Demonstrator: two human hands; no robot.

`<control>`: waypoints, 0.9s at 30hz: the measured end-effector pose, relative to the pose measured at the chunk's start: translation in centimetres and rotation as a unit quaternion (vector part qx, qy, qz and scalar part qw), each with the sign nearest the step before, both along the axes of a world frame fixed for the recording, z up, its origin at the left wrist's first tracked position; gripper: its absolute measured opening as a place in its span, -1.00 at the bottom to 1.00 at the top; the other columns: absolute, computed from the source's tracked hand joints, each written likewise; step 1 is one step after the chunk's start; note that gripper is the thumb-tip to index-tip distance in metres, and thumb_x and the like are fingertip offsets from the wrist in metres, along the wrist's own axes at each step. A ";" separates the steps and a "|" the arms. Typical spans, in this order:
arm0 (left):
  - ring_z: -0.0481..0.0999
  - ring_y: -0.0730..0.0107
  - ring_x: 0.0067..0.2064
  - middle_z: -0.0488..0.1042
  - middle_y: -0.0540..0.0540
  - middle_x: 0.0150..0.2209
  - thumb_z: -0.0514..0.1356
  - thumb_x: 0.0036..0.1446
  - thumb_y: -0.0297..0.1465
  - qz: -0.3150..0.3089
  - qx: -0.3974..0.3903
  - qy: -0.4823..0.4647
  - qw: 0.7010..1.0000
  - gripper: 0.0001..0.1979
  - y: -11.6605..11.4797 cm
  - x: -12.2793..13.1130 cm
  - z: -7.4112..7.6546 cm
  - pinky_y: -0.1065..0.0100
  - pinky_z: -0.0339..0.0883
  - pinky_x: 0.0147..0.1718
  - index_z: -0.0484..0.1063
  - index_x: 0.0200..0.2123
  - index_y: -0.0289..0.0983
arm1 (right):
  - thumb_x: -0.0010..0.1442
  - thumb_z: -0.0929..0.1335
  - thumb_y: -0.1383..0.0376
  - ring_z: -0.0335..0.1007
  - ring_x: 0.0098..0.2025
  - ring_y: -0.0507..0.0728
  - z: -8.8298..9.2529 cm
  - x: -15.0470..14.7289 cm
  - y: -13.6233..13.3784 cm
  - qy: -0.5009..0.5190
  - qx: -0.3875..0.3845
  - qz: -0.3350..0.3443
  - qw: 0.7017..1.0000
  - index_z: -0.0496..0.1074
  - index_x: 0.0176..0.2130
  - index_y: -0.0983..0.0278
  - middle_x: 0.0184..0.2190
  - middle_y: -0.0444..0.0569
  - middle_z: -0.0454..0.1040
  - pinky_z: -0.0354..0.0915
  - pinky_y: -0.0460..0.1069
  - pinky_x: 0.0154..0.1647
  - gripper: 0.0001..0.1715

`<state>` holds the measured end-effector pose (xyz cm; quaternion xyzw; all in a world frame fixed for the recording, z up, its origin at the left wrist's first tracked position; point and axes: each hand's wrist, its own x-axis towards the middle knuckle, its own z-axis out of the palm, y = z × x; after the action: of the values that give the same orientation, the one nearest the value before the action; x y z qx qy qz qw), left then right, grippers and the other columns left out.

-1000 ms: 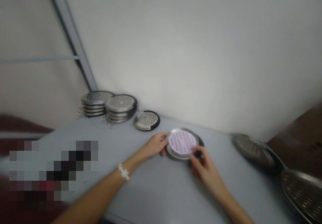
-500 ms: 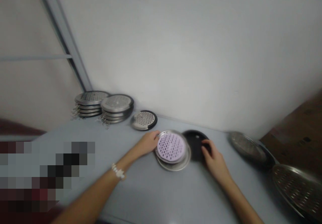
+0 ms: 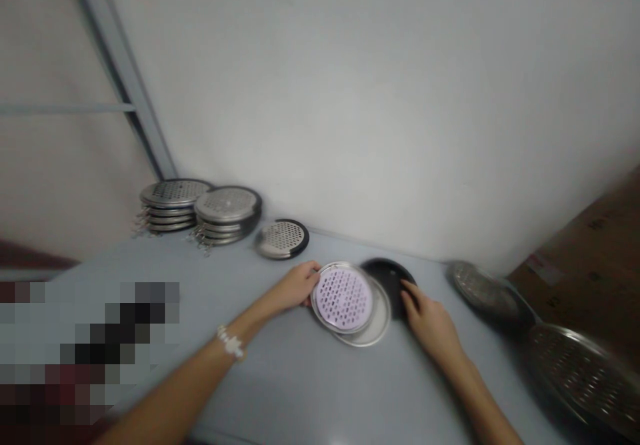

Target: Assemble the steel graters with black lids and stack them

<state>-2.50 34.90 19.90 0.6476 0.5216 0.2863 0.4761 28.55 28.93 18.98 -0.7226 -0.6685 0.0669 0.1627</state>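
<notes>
My left hand is closed on the left rim of a round, thin-edged metal piece. A lilac disc with rows of slots lies within that metal rim. Under it, shifted toward the lower right, shows another round metal piece with a bright rim. Just behind and to the right is a black round shell, partly covered by the metal pieces. My right hand pinches the right edge of this shell between thumb and fingers.
Along the wall stand two stacks of round perforated metal discs with black rims. A single such disc lies nearer. Larger perforated metal pieces line the right, beside a brown cardboard box. The table is grey.
The lower metal piece has slid out to the right from under the lilac disc, showing more of its surface. Both hands keep their holds; the view has shifted slightly.
</notes>
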 end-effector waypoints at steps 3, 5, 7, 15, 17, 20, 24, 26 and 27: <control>0.34 0.52 -0.67 0.46 0.03 -0.55 0.03 0.18 -0.35 0.000 -0.022 -0.029 0.999 -0.75 0.1 0.1 -0.1 0.53 0.16 -0.70 0.37 -0.14 -0.34 | 0.41 0.12 0.10 0.58 -0.07 0.31 -0.1 0.1 0.0 0.002 -0.001 -0.002 1.000 0.35 0.23 0.18 -0.06 0.12 0.61 0.37 0.13 -0.04 -0.46; 0.34 0.53 -0.68 0.45 0.05 -0.58 0.04 0.17 -0.35 -0.001 -0.034 -0.045 0.998 -0.76 0.2 0.0 -0.1 0.54 0.15 -0.70 0.35 -0.14 -0.34 | 0.41 0.12 0.10 0.56 -0.03 0.32 -0.2 0.0 0.0 0.013 0.002 0.000 1.000 0.34 0.23 0.20 -0.04 0.12 0.60 0.35 0.14 0.01 -0.45; 0.33 0.53 -0.68 0.42 0.08 -0.61 0.04 0.18 -0.35 -0.007 -0.050 -0.057 0.997 -0.75 0.2 -0.1 0.0 0.55 0.12 -0.71 0.33 -0.11 -0.34 | 0.40 0.13 0.09 0.55 0.00 0.31 -0.2 -0.1 0.0 0.023 0.008 0.003 1.000 0.33 0.24 0.22 -0.03 0.12 0.60 0.34 0.13 0.04 -0.44; 0.23 0.51 -0.70 0.32 0.14 -0.66 0.01 0.21 -0.32 -0.029 -0.058 -0.056 0.996 -0.70 -0.2 0.0 0.3 0.53 0.04 -0.71 0.35 -0.07 -0.32 | 0.40 0.12 0.02 0.51 0.07 0.30 0.1 -0.7 -0.1 0.069 0.012 0.034 0.997 0.31 0.25 0.25 0.01 0.15 0.58 0.34 0.12 0.06 -0.38; 0.30 0.47 -0.65 0.38 0.09 -0.61 0.01 0.19 -0.33 -0.019 -0.022 -0.040 0.999 -0.71 0.2 -0.2 0.4 0.49 0.12 -0.67 0.40 -0.10 -0.31 | 0.40 0.12 0.03 0.52 0.05 0.31 0.0 -0.5 0.0 0.055 0.012 0.008 0.998 0.32 0.24 0.26 -0.02 0.15 0.59 0.34 0.12 0.04 -0.40; 0.52 0.31 -0.39 0.56 -0.06 -0.42 0.01 0.17 -0.36 0.010 0.064 0.002 0.998 -0.71 0.9 -0.9 0.6 0.39 0.36 -0.43 0.49 -0.18 -0.31 | 0.39 0.14 0.08 0.54 0.01 0.32 -0.2 0.1 0.2 0.021 0.012 -0.031 0.999 0.32 0.25 0.29 -0.07 0.19 0.60 0.35 0.12 0.00 -0.41; 0.57 0.15 -0.13 0.63 -0.20 -0.19 -0.01 0.21 -0.42 0.075 0.152 0.147 0.974 -0.67 1.4 -2.1 1.4 0.27 0.37 -0.14 0.56 -0.18 -0.29 | 0.38 0.15 0.09 0.57 -0.07 0.35 -0.4 1.1 0.3 -0.025 0.005 -0.068 0.997 0.30 0.26 0.33 -0.15 0.22 0.62 0.37 0.13 -0.09 -0.39; 0.58 0.11 -0.13 0.63 -0.24 -0.17 -0.01 0.23 -0.45 0.111 0.169 0.238 0.950 -0.66 1.2 -2.5 2.0 0.26 0.34 -0.15 0.57 -0.15 -0.26 | 0.38 0.14 0.10 0.58 -0.10 0.35 -0.5 1.5 0.3 -0.047 0.003 -0.078 0.996 0.32 0.25 0.32 -0.19 0.21 0.63 0.37 0.13 -0.11 -0.41; 0.58 0.10 -0.15 0.64 -0.25 -0.18 0.00 0.23 -0.46 0.123 0.173 0.276 0.937 -0.67 1.0 -2.6 2.2 0.26 0.34 -0.17 0.57 -0.16 -0.24 | 0.39 0.14 0.11 0.59 -0.11 0.35 -0.6 1.7 0.3 -0.057 0.002 -0.082 0.995 0.33 0.24 0.32 -0.20 0.22 0.63 0.37 0.13 -0.12 -0.41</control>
<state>-5.10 35.90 22.15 0.7045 0.6504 0.2381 0.1547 30.29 29.26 18.42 -0.7772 -0.6155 0.0112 0.1306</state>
